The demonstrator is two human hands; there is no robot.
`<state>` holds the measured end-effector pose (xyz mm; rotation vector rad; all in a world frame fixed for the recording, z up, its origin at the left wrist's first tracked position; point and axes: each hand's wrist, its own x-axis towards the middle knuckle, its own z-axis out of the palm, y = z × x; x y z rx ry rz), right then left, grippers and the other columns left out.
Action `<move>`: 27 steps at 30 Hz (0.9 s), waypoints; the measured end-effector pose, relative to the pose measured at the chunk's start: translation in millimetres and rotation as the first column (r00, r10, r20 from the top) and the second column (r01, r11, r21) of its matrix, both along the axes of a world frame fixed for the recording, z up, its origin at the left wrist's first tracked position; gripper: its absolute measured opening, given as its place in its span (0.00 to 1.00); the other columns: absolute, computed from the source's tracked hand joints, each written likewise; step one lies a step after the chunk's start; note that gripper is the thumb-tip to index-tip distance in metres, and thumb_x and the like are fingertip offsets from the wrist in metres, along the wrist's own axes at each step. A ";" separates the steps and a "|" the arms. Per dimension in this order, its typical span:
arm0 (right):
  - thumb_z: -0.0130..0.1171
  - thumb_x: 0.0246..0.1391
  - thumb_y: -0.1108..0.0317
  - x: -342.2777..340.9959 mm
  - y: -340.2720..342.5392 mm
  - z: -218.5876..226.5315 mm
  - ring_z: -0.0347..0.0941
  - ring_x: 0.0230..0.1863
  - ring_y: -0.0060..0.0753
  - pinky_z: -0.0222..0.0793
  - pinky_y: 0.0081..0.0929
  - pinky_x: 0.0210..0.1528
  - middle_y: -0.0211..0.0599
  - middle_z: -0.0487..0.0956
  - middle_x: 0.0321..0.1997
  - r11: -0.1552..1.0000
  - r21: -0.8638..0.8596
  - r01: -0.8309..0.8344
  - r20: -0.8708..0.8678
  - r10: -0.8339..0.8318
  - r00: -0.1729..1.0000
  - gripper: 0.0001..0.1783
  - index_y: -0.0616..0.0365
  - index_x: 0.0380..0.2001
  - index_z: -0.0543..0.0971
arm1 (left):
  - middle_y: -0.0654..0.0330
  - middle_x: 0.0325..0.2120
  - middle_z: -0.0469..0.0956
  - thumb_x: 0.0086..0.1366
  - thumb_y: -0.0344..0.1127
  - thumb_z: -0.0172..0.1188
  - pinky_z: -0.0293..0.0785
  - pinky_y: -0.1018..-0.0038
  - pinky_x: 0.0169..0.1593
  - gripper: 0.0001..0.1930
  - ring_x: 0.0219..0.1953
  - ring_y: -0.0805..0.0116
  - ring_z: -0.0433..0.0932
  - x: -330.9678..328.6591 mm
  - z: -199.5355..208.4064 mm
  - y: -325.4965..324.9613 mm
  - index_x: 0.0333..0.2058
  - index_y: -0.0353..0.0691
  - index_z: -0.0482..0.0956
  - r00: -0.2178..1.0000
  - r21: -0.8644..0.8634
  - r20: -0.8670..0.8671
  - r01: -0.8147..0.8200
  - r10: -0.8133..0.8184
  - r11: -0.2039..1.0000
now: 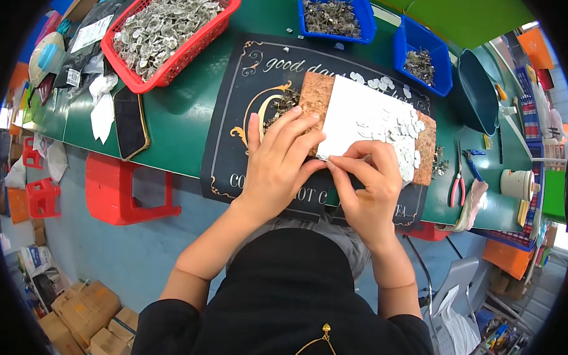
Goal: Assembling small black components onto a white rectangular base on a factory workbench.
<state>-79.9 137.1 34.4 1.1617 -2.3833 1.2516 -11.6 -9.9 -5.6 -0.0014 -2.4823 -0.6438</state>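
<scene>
1. Two bare hands meet at the near edge of a white sheet (pixel 342 120), which lies over a cork board (pixel 315 94) on a dark mat (pixel 226 122), by the middle of the near edge of the green table (pixel 173 127).
2. The left hand (pixel 278 161) has its fingers loosely spread over the board's left part, the thumb stretched toward the right fingertips; whether it grips anything, I cannot tell.
3. The right hand (pixel 371 177) is curled, thumb and forefinger tips close together at the sheet's near edge; anything between them is too small to make out.
4. Many white pieces (pixel 392 125) cover the sheet's right part; metal parts (pixel 288 102) lie just beside the board's left edge.
5. Toward the table's far left corner stands a red basket (pixel 194 60) full of silvery pieces (pixel 161 29); a phone (pixel 131 123) lies by the near edge, left of the mat.
6. Along the far edge stand a blue bin (pixel 339 38) and, to its right, a second bin (pixel 448 77), both with metal parts inside.
7. Near the table's right end are a dark tub (pixel 475 90) and red-handled pliers (pixel 457 191).
</scene>
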 end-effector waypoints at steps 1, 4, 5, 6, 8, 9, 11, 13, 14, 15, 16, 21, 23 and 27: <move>0.65 0.35 0.80 -0.2 -2.3 -0.8 0.68 0.32 0.35 0.65 0.28 0.33 0.32 0.74 0.29 1.000 0.000 -0.005 0.000 0.005 1.000 0.08 0.60 0.25 0.81 | 0.61 0.53 0.70 0.52 0.37 0.66 0.40 0.52 0.66 0.23 0.60 0.61 0.65 -0.7 -0.3 -0.4 0.47 0.45 0.72 1.000 0.000 0.000 -0.005 0.005 1.000; 0.66 0.38 0.80 3.1 -4.2 -5.4 0.67 0.32 0.32 0.63 0.26 0.30 0.34 0.73 0.29 1.000 -0.028 0.003 -0.056 -0.004 0.998 0.08 0.61 0.26 0.82 | 0.62 0.52 0.72 0.52 0.31 0.65 0.38 0.53 0.67 0.23 0.60 0.59 0.65 -1.0 -2.9 2.5 0.48 0.45 0.72 0.999 -0.002 -0.024 -0.038 0.038 0.999; 0.66 0.38 0.81 3.5 -7.9 -5.9 0.67 0.32 0.33 0.62 0.26 0.30 0.34 0.73 0.29 0.999 -0.050 0.015 -0.090 -0.019 0.996 0.08 0.61 0.26 0.82 | 0.61 0.51 0.72 0.51 0.33 0.66 0.41 0.54 0.66 0.23 0.60 0.60 0.66 -2.2 -1.7 -1.1 0.48 0.44 0.72 0.999 -0.022 -0.031 -0.044 0.043 0.999; 0.65 0.38 0.81 4.6 -11.4 -6.4 0.67 0.32 0.34 0.62 0.27 0.30 0.35 0.73 0.30 0.997 -0.077 0.024 -0.126 -0.033 0.992 0.08 0.61 0.27 0.82 | 0.61 0.49 0.73 0.51 0.35 0.66 0.43 0.55 0.66 0.23 0.59 0.61 0.66 -1.5 -0.1 -2.7 0.47 0.44 0.72 0.998 -0.045 -0.041 -0.053 0.051 0.998; 0.65 0.37 0.81 6.1 -5.6 -12.5 0.67 0.33 0.35 0.63 0.27 0.32 0.35 0.73 0.30 0.993 -0.089 0.074 -0.192 -0.090 0.977 0.09 0.61 0.27 0.81 | 0.61 0.49 0.72 0.51 0.33 0.65 0.46 0.55 0.65 0.22 0.59 0.59 0.66 -4.3 0.5 3.8 0.47 0.45 0.72 0.998 -0.027 -0.060 -0.022 0.021 0.999; 0.65 0.37 0.81 6.5 -3.8 -13.1 0.67 0.34 0.36 0.63 0.28 0.34 0.36 0.73 0.31 0.993 -0.082 0.086 -0.213 -0.101 0.972 0.09 0.61 0.27 0.81 | 0.60 0.49 0.72 0.51 0.34 0.65 0.45 0.54 0.65 0.21 0.60 0.59 0.65 -4.7 -1.1 6.7 0.45 0.45 0.73 0.997 -0.002 -0.076 -0.015 0.015 1.000; 0.65 0.38 0.81 10.5 0.1 -12.1 0.67 0.38 0.39 0.63 0.31 0.41 0.35 0.74 0.32 0.996 -0.063 0.067 -0.228 -0.080 0.970 0.09 0.61 0.28 0.82 | 0.60 0.49 0.72 0.52 0.34 0.65 0.43 0.53 0.65 0.19 0.60 0.59 0.64 2.1 -3.2 7.9 0.43 0.45 0.73 0.993 -0.002 -0.115 -0.012 0.012 1.000; 0.64 0.39 0.80 10.2 3.7 -9.6 0.67 0.40 0.40 0.62 0.33 0.44 0.35 0.74 0.32 0.995 -0.090 0.040 -0.244 -0.061 0.968 0.09 0.61 0.29 0.82 | 0.62 0.50 0.72 0.55 0.33 0.63 0.38 0.55 0.67 0.12 0.59 0.59 0.65 7.2 -4.1 9.5 0.40 0.46 0.76 0.980 -0.020 -0.196 -0.024 0.019 1.000; 0.64 0.41 0.78 12.5 6.8 -4.0 0.67 0.42 0.41 0.61 0.34 0.46 0.35 0.74 0.34 0.996 -0.074 0.048 -0.238 -0.065 0.969 0.08 0.60 0.30 0.82 | 0.62 0.50 0.72 0.55 0.33 0.63 0.38 0.55 0.67 0.12 0.59 0.59 0.65 6.1 2.2 3.7 0.40 0.46 0.76 0.978 -0.041 -0.210 -0.024 0.015 0.999; 0.63 0.44 0.75 14.6 10.8 -0.8 0.66 0.44 0.42 0.60 0.36 0.49 0.34 0.74 0.36 0.997 -0.054 0.063 -0.228 -0.074 0.971 0.07 0.59 0.31 0.81 | 0.62 0.48 0.73 0.55 0.34 0.62 0.37 0.54 0.66 0.11 0.57 0.59 0.65 6.9 10.7 -5.0 0.38 0.46 0.76 0.971 -0.087 -0.224 -0.100 0.079 0.991; 0.60 0.50 0.72 7.2 22.4 -1.6 0.66 0.47 0.42 0.56 0.38 0.53 0.37 0.74 0.40 0.991 -0.062 0.116 -0.209 -0.126 0.970 0.08 0.59 0.35 0.81 | 0.62 0.45 0.73 0.56 0.35 0.62 0.36 0.53 0.65 0.10 0.56 0.59 0.65 7.4 19.5 -16.3 0.37 0.46 0.75 0.961 -0.128 -0.240 -0.174 0.140 0.976; 0.54 0.57 0.69 -67.0 120.9 -3.7 0.65 0.49 0.45 0.61 0.37 0.53 0.43 0.74 0.46 0.758 0.132 0.638 -0.171 -0.617 0.768 0.17 0.56 0.51 0.77 | 0.64 0.41 0.76 0.63 0.37 0.55 0.51 0.58 0.59 0.08 0.49 0.61 0.68 -22.4 70.5 -155.2 0.40 0.48 0.77 0.773 -0.285 -0.378 -0.621 0.510 0.730; 0.56 0.56 0.66 -91.0 140.2 -23.2 0.68 0.47 0.50 0.63 0.39 0.50 0.47 0.75 0.44 0.669 0.287 0.685 -0.232 -0.645 0.728 0.17 0.59 0.48 0.78 | 0.62 0.45 0.76 0.61 0.39 0.58 0.53 0.57 0.58 0.14 0.51 0.59 0.69 -23.1 56.5 -218.1 0.45 0.49 0.77 0.703 -0.454 -0.252 -0.693 0.665 0.560; 0.60 0.51 0.64 -100.0 140.5 -39.8 0.72 0.42 0.46 0.66 0.36 0.45 0.43 0.78 0.36 0.679 0.341 0.650 -0.101 -0.661 0.744 0.13 0.62 0.36 0.81 | 0.59 0.39 0.78 0.59 0.33 0.58 0.61 0.58 0.50 0.14 0.44 0.57 0.72 -36.7 65.4 -176.2 0.45 0.44 0.78 0.841 -0.386 -0.247 -0.542 0.482 0.747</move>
